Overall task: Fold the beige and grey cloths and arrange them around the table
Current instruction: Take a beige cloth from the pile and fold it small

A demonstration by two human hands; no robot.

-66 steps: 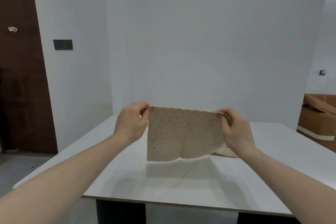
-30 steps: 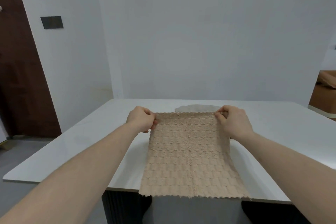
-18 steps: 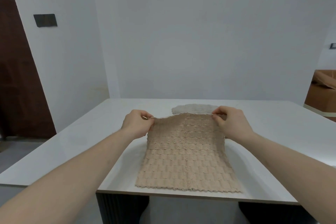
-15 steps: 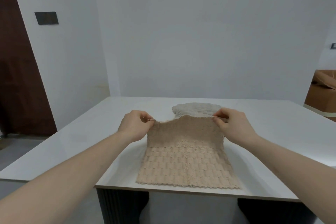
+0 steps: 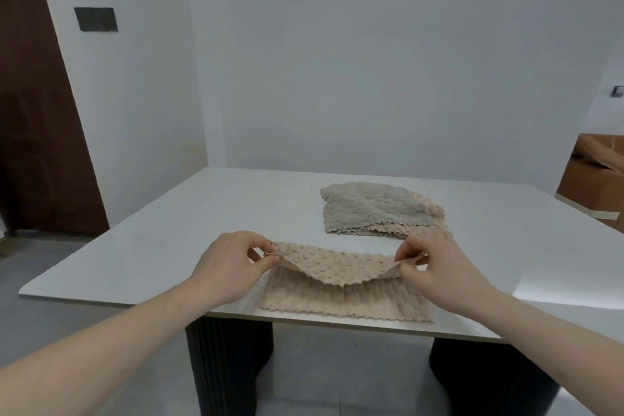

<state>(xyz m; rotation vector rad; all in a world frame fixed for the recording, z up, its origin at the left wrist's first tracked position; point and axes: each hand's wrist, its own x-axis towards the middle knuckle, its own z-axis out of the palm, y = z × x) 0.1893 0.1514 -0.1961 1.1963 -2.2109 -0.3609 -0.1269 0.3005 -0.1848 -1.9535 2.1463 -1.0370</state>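
Note:
A beige textured cloth [image 5: 341, 294] lies at the near edge of the white table [image 5: 162, 233]. Its far half is lifted and bent back toward me over the near half. My left hand [image 5: 233, 263] pinches the cloth's left corner. My right hand [image 5: 435, 263] pinches its right corner. Both corners hang a little above the table. Farther back, a grey cloth [image 5: 374, 208] lies on top of another beige cloth [image 5: 429, 226], whose edge shows at the right and front.
The table stands on dark ribbed legs [image 5: 229, 361]. A brown door [image 5: 37, 111] is at the left beside a white wall. A brown cardboard box [image 5: 594, 176] sits beyond the table's right side.
Both hands have drawn the cloth's far edge toward me, folding it over the near half. The grey cloth stack behind has come fully into view.

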